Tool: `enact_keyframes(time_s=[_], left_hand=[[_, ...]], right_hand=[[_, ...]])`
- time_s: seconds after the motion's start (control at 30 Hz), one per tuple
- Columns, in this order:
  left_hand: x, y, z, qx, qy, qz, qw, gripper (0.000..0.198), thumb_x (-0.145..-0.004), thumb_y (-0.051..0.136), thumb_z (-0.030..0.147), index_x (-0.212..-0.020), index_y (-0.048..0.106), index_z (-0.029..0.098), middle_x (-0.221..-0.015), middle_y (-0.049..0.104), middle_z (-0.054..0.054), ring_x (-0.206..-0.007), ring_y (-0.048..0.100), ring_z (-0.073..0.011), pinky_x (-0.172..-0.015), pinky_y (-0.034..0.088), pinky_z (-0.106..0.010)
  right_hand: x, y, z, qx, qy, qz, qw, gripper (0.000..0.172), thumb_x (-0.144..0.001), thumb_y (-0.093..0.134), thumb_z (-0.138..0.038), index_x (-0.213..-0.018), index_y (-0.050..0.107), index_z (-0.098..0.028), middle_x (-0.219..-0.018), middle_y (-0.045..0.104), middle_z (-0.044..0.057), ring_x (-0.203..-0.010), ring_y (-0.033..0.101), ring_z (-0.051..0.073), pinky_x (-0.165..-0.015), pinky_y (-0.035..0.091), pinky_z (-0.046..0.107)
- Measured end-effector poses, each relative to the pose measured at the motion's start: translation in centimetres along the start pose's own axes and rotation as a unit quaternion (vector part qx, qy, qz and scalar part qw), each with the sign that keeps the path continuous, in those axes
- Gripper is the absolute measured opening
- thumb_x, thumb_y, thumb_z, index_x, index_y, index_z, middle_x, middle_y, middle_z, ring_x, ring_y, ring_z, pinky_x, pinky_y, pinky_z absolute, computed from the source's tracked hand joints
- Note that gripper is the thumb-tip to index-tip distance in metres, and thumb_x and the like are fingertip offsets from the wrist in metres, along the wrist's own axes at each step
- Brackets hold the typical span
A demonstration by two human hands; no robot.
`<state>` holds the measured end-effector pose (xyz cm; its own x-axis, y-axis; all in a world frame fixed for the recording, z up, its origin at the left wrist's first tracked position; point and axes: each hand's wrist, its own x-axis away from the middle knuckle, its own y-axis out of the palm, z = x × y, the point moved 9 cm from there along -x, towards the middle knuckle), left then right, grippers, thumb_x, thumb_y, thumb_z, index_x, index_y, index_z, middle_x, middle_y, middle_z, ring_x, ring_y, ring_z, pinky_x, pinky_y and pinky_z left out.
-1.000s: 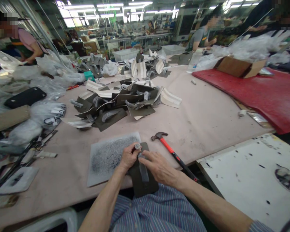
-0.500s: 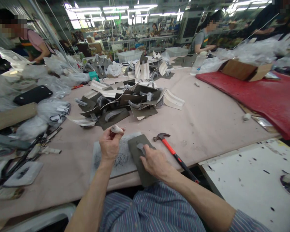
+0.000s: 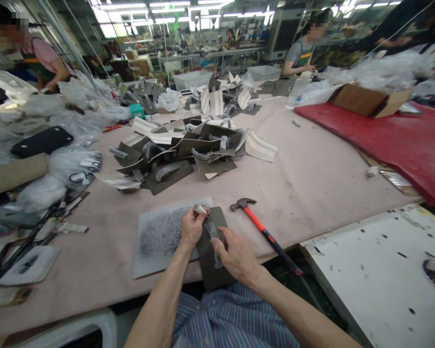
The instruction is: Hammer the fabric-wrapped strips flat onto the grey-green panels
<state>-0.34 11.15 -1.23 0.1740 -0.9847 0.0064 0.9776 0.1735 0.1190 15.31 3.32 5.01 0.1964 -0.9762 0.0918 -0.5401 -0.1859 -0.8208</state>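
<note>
A dark olive leather piece [image 3: 212, 261] with a grey strap down its middle lies at the near table edge, partly over a speckled grey mat [image 3: 159, 235]. My left hand [image 3: 192, 226] is closed round a small pale cylindrical tool [image 3: 199, 209], held at the piece's upper left corner. My right hand [image 3: 235, 255] rests on the piece with its fingers pressing down on the strap. A hammer with a red-orange handle [image 3: 263, 231] lies on the table just right of my hands.
A heap of olive and white cut pieces [image 3: 181, 147] fills the table middle. Plastic bags and scissors [image 3: 39, 193] crowd the left. A red mat [image 3: 384, 140] with a cardboard box [image 3: 366, 99] lies right. A spotted white board [image 3: 384, 270] sits near right. Other people work at the far edges.
My left hand, raised with the tool half a second ago, has come back down to the piece's top corner. The piece has slid nearer to me and my right hand shifted along the strap.
</note>
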Motion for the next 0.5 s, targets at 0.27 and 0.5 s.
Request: enact_keyframes(time_s=[0.27,0.5], left_hand=[[0.1,-0.2,-0.1,-0.026,-0.002,0.0,1.0,0.036,-0.08,0.073,0.042,-0.103,0.066,0.016,-0.094,0.075,-0.008,-0.09,0.07,-0.021,-0.09,0.052,-0.035],[0.2,0.1,0.1,-0.06,-0.005,-0.009,0.998,0.034,-0.08,0.071,0.041,-0.103,0.065,0.016,-0.094,0.074,-0.008,-0.092,0.07,-0.0207,-0.092,0.051,-0.034]], right_hand=[[-1.8,-4.7,9.3,0.233,0.07,0.084,0.966,0.034,-0.093,0.058,-0.038,-0.116,0.06,-0.013,-0.105,0.059,0.013,-0.098,0.056,0.028,-0.082,0.041,0.035],[-1.4,-3.9,13.7,0.241,0.121,0.004,0.963,0.021,-0.098,0.05,-0.033,-0.102,0.057,-0.014,-0.094,0.059,0.011,-0.085,0.061,0.025,-0.07,0.039,0.031]])
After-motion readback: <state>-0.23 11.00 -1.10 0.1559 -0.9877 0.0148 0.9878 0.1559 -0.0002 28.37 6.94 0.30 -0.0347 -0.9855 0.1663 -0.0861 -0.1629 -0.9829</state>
